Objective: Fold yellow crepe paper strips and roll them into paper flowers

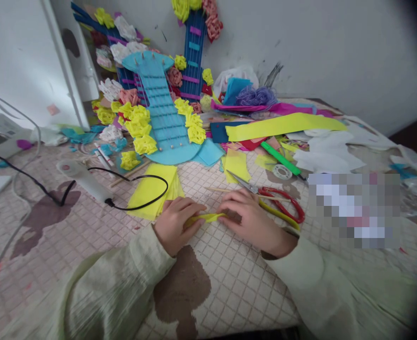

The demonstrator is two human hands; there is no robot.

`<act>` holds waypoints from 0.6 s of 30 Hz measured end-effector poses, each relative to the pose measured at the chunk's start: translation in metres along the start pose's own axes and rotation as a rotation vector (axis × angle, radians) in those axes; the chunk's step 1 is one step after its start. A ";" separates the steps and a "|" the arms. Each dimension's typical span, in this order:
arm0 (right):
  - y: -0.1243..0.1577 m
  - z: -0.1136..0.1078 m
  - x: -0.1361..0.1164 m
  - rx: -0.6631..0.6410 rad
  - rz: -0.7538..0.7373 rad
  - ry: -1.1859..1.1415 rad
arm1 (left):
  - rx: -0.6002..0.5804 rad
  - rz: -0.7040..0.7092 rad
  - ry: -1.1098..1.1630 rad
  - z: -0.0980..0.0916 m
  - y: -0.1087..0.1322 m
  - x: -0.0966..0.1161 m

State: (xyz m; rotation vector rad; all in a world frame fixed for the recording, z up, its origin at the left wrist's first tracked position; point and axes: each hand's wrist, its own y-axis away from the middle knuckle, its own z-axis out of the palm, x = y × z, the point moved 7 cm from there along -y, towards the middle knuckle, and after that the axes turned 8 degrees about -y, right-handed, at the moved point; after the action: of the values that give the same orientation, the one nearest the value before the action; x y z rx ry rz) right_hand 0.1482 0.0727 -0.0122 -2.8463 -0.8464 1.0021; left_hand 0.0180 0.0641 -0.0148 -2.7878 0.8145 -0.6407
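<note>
A narrow folded strip of yellow crepe paper point(210, 217) stretches between my two hands, low over the table. My left hand point(176, 222) pinches its left end with thumb and fingers. At the other end, my right hand point(253, 218) has its fingertips closed on the strip. A stack of yellow paper squares point(155, 191) lies just beyond my left hand. Red-handled scissors point(282, 200) rest beside my right hand, blades pointing away, with a thin wooden stick point(226, 190) near them.
A light-blue guitar-shaped craft point(162, 108) with yellow paper flowers leans at the back. A white glue gun point(84, 182) with a black cord lies left. A green cutter point(281, 158), tape roll point(282, 172) and long yellow strip point(286, 126) lie right. The quilted tablecloth point(237, 283) has dark patches.
</note>
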 end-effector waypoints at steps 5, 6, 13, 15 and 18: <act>0.000 0.000 -0.004 -0.014 -0.015 -0.052 | -0.017 0.016 -0.006 0.000 0.001 0.002; 0.000 0.000 -0.004 -0.017 -0.017 -0.060 | -0.011 0.016 0.003 0.000 0.001 0.002; -0.003 -0.003 -0.008 -0.016 -0.064 -0.300 | 0.048 0.036 0.121 -0.009 0.000 0.008; -0.004 -0.005 -0.006 -0.015 -0.009 -0.446 | 0.057 -0.020 0.128 -0.010 0.001 0.006; -0.004 -0.005 0.001 -0.023 0.127 -0.642 | 0.033 -0.084 0.180 -0.009 0.004 0.003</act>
State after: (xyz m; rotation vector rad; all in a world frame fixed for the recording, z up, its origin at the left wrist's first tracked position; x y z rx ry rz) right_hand 0.1500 0.0772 -0.0083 -2.6284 -0.6904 1.9858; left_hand 0.0145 0.0587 -0.0064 -2.7773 0.7128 -0.9218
